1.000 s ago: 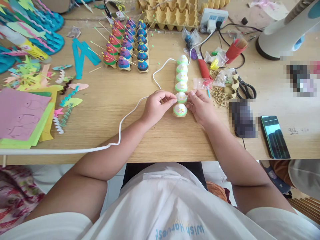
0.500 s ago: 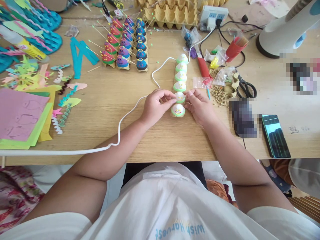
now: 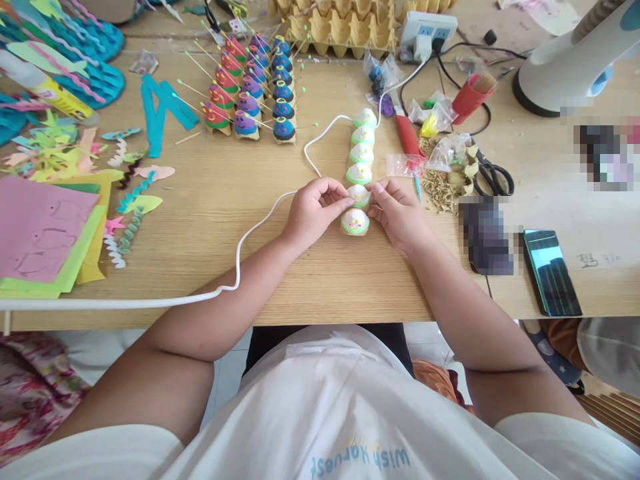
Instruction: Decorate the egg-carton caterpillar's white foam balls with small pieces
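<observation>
A column of several white-and-green domed figures (image 3: 361,153) on egg-carton cups runs away from me in the middle of the table. My left hand (image 3: 317,210) touches the left side of the second-nearest figure (image 3: 359,195), thumb and forefinger closed at it. At that figure's right side is my right hand (image 3: 397,210), its thumb and fingers also pressed together there. The nearest figure (image 3: 355,221) stands between the hands, with small pink and yellow marks on its front. Both sets of fingertips are partly hidden.
Rows of red, purple and blue figures (image 3: 247,103) with thin sticks stand back left. A white cable (image 3: 240,250) crosses my left forearm. Paper sheets (image 3: 45,227) lie left. On the right are scissors (image 3: 493,175), a phone (image 3: 551,272) and a red cup (image 3: 470,99).
The nearest figures have shifted very slightly left. Both hands keep nearly the same place beside the second-nearest one.
</observation>
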The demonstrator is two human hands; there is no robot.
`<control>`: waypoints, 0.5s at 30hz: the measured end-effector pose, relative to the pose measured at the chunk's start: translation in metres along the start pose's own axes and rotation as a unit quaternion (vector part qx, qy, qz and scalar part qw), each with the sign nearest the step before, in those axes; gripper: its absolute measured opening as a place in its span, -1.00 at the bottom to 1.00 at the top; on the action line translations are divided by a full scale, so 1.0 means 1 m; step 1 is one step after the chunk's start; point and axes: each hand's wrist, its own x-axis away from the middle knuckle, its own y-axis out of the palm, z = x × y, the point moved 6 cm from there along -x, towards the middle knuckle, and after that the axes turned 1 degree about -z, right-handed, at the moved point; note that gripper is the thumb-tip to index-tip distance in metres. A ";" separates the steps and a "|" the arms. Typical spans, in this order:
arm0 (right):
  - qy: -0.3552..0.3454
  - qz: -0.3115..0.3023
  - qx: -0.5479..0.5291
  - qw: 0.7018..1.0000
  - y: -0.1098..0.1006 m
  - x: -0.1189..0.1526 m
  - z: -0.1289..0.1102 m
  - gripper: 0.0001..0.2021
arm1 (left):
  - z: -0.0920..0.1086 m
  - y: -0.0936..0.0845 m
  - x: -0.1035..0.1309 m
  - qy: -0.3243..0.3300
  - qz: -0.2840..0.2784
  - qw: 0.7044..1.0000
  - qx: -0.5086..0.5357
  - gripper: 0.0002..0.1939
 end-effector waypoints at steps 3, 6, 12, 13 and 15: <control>-0.003 -0.006 0.006 1.000 0.001 0.000 0.000 -0.55 | 0.000 0.001 -0.001 -0.002 0.000 1.000 0.001 -0.78; -0.007 -0.010 0.007 1.000 0.001 0.001 0.000 -0.56 | -0.002 0.001 -0.001 -0.007 0.002 1.000 0.007 -0.80; -0.003 -0.008 0.000 1.000 0.002 0.001 -0.001 -0.55 | -0.005 0.002 -0.003 -0.013 -0.005 1.000 0.024 -0.79; -0.002 -0.005 0.002 1.000 0.001 0.001 -0.001 -0.55 | -0.006 0.001 -0.003 -0.015 -0.007 1.000 0.026 -0.78; -0.002 0.000 0.002 1.000 0.000 0.000 0.000 -0.56 | -0.009 0.001 -0.004 -0.023 -0.010 0.999 0.028 -0.77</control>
